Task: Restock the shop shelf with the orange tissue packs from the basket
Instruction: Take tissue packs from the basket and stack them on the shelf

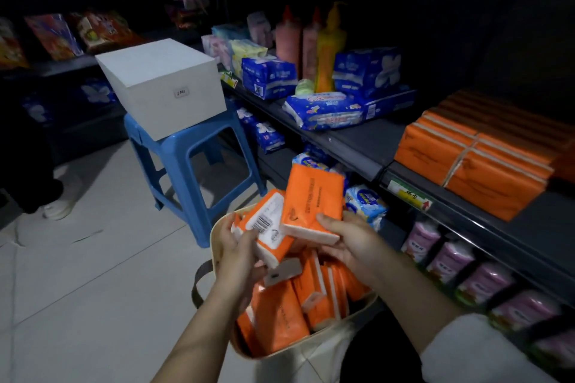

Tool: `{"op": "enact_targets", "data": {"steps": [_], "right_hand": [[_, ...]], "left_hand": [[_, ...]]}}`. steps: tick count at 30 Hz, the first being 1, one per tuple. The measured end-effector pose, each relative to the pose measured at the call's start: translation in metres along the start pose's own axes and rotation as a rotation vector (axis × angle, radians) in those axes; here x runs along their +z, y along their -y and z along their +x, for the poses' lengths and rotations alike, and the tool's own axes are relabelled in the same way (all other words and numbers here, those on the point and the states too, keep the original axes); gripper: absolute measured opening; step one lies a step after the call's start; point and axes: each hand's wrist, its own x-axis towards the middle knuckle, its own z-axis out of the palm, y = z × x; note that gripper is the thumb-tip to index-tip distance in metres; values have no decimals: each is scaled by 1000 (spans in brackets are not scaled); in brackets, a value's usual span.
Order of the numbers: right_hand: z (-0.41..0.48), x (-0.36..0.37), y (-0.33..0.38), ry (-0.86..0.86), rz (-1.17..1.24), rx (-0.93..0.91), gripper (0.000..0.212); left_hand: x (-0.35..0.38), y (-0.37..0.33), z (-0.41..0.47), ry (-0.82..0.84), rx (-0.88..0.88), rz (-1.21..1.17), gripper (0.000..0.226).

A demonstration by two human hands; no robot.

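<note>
Head view: left hand [236, 246] and right hand [345, 236] each grip an orange tissue pack [312, 196] above the basket [311, 348]; next, carry them to the shelf stack [466, 155]

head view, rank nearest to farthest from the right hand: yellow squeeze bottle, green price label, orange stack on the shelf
1. green price label, on the shelf edge just right of the right hand, which holds an orange pack
2. orange stack, farther right on the shelf, behind the label
3. yellow squeeze bottle, upright far back, to the left
</note>
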Motion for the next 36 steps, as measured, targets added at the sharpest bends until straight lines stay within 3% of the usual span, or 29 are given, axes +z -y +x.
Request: {"op": "enact_targets", "data": {"steps": [2, 5, 8, 12, 14, 16, 18, 22, 26, 28, 31, 33, 36], "right_hand": [[-5, -1, -5, -6, -95, 17, 34], [-14, -7, -3, 5, -126, -31, 34], [-17, -10, -6, -42, -215, -101, 38], [-26, -28, 0, -326, -506, -300, 105], [-37, -46, 14, -349, -718, -491, 118], [-48, -64, 27, -318, -1093, -634, 115], [-50, -81, 32, -167, -1316, -652, 98], [-50, -102, 48, -63, -1245, -628, 56], [-44, -114, 60, -80, -1326, -555, 38], [-40, -122, 67, -130, -1344, -566, 33], [-30, -137, 87, -353, -1309, -618, 33], [-21, -144, 102, -503, -1272, -645, 37], [-6, -147, 118, -594, -1273, -665, 40]], "left_hand": [[25, -4, -14, 67, 1, -94, 50], [47, -1, -26, 155, -2, -129, 29], [58, 6, -31, 222, 123, 48, 46], [68, 0, -35, 355, 380, 325, 49], [69, -7, -31, 495, 546, 557, 51], [68, -11, -22, 613, 630, 757, 55], [66, -14, -12, 695, 611, 834, 57], [73, -16, -2, 777, 537, 801, 69], [82, -12, 0, 638, 453, 643, 68], [84, -9, 3, 488, 498, 554, 63], [83, -6, 5, 300, 435, 421, 43], [81, 0, 9, 270, 390, 400, 39], [82, 6, 12, 285, 325, 388, 40]]}}
